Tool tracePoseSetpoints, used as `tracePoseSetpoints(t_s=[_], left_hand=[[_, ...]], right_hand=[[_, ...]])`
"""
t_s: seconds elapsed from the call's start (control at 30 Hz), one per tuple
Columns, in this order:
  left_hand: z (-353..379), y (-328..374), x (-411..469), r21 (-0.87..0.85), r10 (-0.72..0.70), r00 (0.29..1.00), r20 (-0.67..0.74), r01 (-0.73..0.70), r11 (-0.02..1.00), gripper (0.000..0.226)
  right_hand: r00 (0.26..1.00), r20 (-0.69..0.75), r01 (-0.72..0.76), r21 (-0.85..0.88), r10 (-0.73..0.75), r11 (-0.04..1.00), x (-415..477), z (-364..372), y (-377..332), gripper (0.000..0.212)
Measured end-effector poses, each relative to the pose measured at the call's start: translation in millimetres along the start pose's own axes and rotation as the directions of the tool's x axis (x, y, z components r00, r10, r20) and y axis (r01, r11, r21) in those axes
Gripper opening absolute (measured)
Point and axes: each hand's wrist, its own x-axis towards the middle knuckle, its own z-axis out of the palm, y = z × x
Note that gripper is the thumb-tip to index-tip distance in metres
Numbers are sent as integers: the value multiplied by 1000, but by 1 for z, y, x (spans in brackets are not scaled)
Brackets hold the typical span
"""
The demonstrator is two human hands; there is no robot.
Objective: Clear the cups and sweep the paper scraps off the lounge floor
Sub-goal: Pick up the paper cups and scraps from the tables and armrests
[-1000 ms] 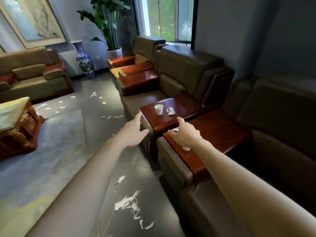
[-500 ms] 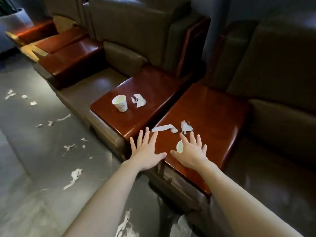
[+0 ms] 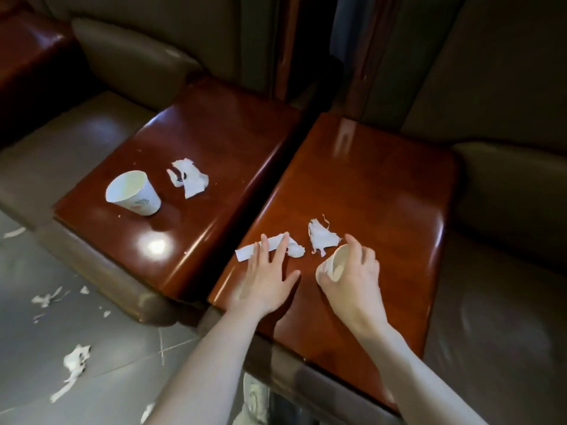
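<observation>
Cups are being cleared first. A small cup [image 3: 333, 266] is held in the right hand [image 3: 352, 280], with fingers and thumb curled round its wall. It is tipped so that its mouth faces the camera, low over the right wooden top [image 3: 383, 194]. Whether its base touches the wood cannot be told.

The left hand [image 3: 267, 277] is laid flat on the same top. Its fingers are straight and spread, and their tips are pressed on a paper strip [image 3: 247, 253]. A torn scrap [image 3: 322, 240] lies between the strip and the held cup, just beside both.

A second cup [image 3: 133, 193] stands mouth up and untouched on the left wooden top [image 3: 214, 133]. A crumpled scrap [image 3: 190, 180] lies close beside it.

The step in hand is judged to be the pick-up of the first cup, with the strip being pinned or gathered at the same time. Little of the task is judged done. Floor scraps [image 3: 75, 361] are scattered over the grey floor [image 3: 122, 378], and no broom is seen.

For the next move, the held cup is to be lifted clear of the torn scrap. The strip and scrap could be dropped inside it. The second cup is then to be reached across the gap between the tops. A light grip is called for, since thin cup walls are likely to be crushed.
</observation>
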Motion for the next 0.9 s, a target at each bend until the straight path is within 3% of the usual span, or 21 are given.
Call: tracePoseSetpoints(t_s=[0.17, 0.27, 0.33, 0.43, 0.57, 0.63, 0.73, 0.8, 0.9], left_hand=[[23, 28, 35, -63, 173, 981, -87, -179, 982, 75], [24, 40, 54, 58, 306, 947, -94, -302, 952, 69], [21, 44, 63, 166, 389, 909, -147, -365, 916, 53], [18, 46, 65, 124, 531, 793, -300, -519, 845, 17], [9, 38, 59, -53, 460, 847, -266, -489, 871, 13], [4, 29, 60, -143, 384, 869, -313, -443, 885, 14], [-3, 25, 65, -218, 362, 881, -305, -434, 874, 41], [0, 32, 71, -185, 403, 866, -295, -466, 865, 54], [12, 41, 74, 1, 467, 851, -238, -481, 877, 44]], right_hand=[[997, -69, -27, 44, 30, 999, 34, -16, -9, 77], [991, -114, -55, 76, 64, 996, 44, -24, -6, 74], [988, -132, -74, 75, 83, 994, 48, -28, -2, 75], [985, -136, -100, 52, 107, 994, 54, -33, 1, 79], [985, -121, -119, 51, 124, 992, 61, -35, -9, 77], [985, -114, -127, 56, 132, 990, 66, -33, -17, 77], [977, -147, -144, 93, 156, 985, 74, -35, -24, 76], [968, -178, -159, 103, 176, 982, 78, -37, -22, 76], [965, -181, -175, 86, 188, 981, 81, -38, -15, 75]])
